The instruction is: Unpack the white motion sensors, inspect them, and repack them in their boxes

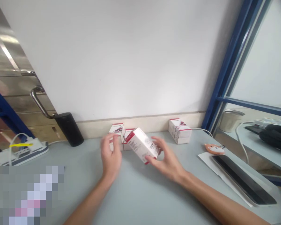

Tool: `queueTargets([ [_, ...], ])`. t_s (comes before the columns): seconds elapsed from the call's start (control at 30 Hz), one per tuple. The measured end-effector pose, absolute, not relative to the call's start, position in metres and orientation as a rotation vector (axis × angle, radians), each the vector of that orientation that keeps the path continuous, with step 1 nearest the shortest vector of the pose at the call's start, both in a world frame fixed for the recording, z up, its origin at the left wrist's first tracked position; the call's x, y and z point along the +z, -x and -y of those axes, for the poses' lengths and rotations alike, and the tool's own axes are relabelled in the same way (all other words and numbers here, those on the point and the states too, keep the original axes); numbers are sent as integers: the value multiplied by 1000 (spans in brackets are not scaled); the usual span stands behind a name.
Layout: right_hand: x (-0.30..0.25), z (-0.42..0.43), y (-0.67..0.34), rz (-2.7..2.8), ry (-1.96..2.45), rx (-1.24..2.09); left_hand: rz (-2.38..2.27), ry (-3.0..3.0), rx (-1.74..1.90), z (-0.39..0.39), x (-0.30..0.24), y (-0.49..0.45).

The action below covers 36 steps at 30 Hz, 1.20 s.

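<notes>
A small white cardboard box with red ends (141, 145) is tilted in the air above the table, gripped at its right side between the thumb and fingers of my right hand (168, 161). My left hand (111, 156) is to the left of it, fingers loosely bent and apart, with nothing visible in them. Its fingertips overlap the front of a second white and red box (117, 128) by the wall; whether they touch it I cannot tell. Beside that stands a third similar box (128, 145), partly hidden behind the held one.
Another white and red box (179, 131) stands by the wall at right. A black cylinder (69, 129) and a power strip (25, 153) are at left. A dark phone-like slab (243, 179), paper (204, 157) and an orange pouch-like item (214, 149) lie at right.
</notes>
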State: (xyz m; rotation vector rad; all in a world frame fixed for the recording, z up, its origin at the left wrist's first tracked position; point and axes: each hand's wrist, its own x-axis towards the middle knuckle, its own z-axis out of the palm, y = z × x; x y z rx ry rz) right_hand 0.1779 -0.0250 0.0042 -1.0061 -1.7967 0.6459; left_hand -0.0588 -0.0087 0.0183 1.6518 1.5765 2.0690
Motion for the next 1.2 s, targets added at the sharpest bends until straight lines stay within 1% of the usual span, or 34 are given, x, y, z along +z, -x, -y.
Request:
queueTargets([
  [0.07,6,17,-181,1720,1058,381,-1770,-1438,2163,-2,16,75],
  [0.13,9,8,-181,1702,1097,168,-1757,-1311,2058,-14,11,91],
  [0.17,10,3,-180,1731,1113,79,-1701,-1244,1935,-19,8,97],
  [0.2,12,-3,-177,1791,1121,0,-1655,-1207,1818,-24,5,101],
  [0.27,16,-15,-164,1971,1091,-131,-1614,-1203,1725,-29,-1,106],
  [0.37,20,-36,-131,2220,972,-217,-1604,-1245,1709,-34,-7,106],
  [0.47,18,-58,-96,2291,912,-152,-1599,-1266,1701,-36,-11,105],
  [0.6,7,-77,-75,2274,838,104,-1577,-1275,1724,-36,-10,106],
  [0.67,0,-77,-79,2205,833,230,-1555,-1278,1731,-35,-8,106],
  [0.8,-16,-66,-104,1970,1008,523,-1481,-1295,1689,-32,-5,106],
  [0.93,-25,-49,-135,2059,954,803,-1372,-1343,1630,-29,-4,106],
  [1.0,-19,-40,-154,2039,930,788,-1324,-1361,1557,-28,-5,101],
  [1.13,1,-32,-194,1904,1009,389,-1224,-1421,1335,-25,-10,83],
  [1.2,3,-34,-206,1873,1074,301,-1194,-1461,1300,-23,-13,76],
])
